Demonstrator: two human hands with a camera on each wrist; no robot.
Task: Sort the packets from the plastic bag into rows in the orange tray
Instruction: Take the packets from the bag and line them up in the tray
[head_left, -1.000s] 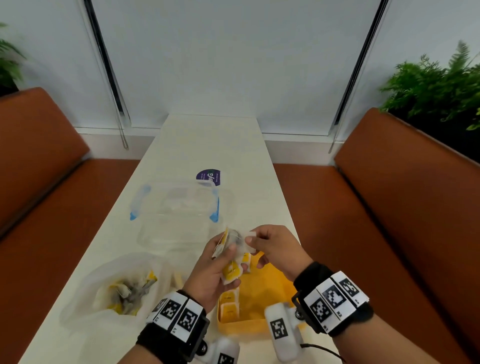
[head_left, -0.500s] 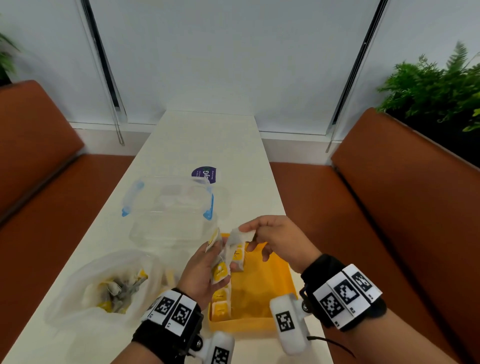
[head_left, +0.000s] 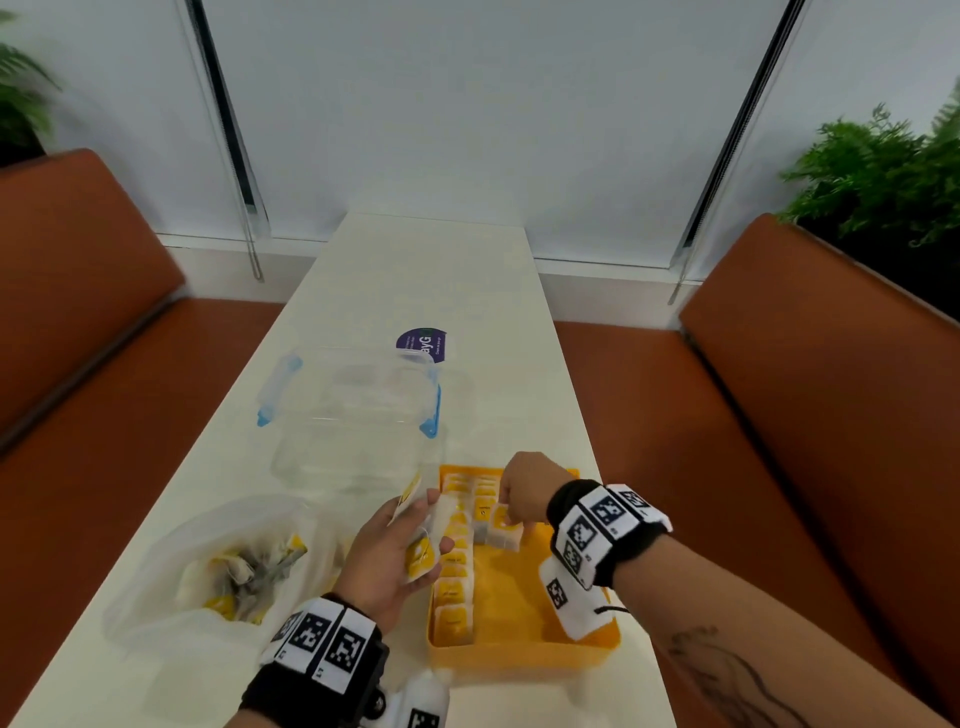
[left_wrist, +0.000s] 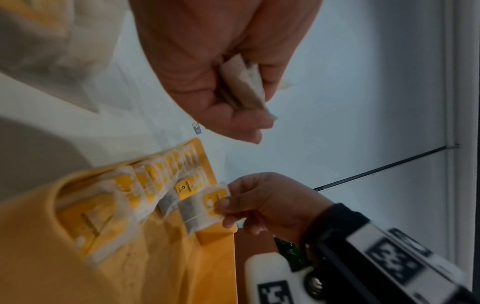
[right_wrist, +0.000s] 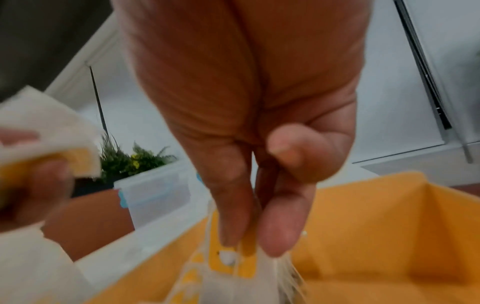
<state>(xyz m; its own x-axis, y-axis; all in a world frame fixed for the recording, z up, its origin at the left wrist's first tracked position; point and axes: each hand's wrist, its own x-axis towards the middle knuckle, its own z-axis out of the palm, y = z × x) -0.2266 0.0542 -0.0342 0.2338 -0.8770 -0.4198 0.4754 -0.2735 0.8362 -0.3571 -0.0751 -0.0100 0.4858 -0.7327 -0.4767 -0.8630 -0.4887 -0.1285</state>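
Observation:
The orange tray (head_left: 519, 649) sits at the table's near right. A row of yellow-and-white packets (head_left: 452, 597) fills its left side, and a second row (head_left: 485, 512) begins at the far end. My right hand (head_left: 511, 519) pinches one packet (left_wrist: 202, 207) by its top edge, low inside the tray next to that second row (right_wrist: 233, 265). My left hand (head_left: 415, 545) hovers just left of the tray and grips a few more packets (head_left: 421, 558), also seen in the left wrist view (left_wrist: 241, 88). The plastic bag (head_left: 156, 571) lies at the near left with several packets (head_left: 244, 571) inside.
A clear lidded container with blue clips (head_left: 353, 410) stands just beyond the tray and bag. A purple sticker (head_left: 422, 343) lies behind it. Brown benches (head_left: 805, 415) flank the narrow white table (head_left: 431, 270). A plant (head_left: 883, 182) stands at the right.
My right hand drew one packet away from the bunch in my left hand and lowered it into the tray. My left hand dropped slightly, still holding its packets.

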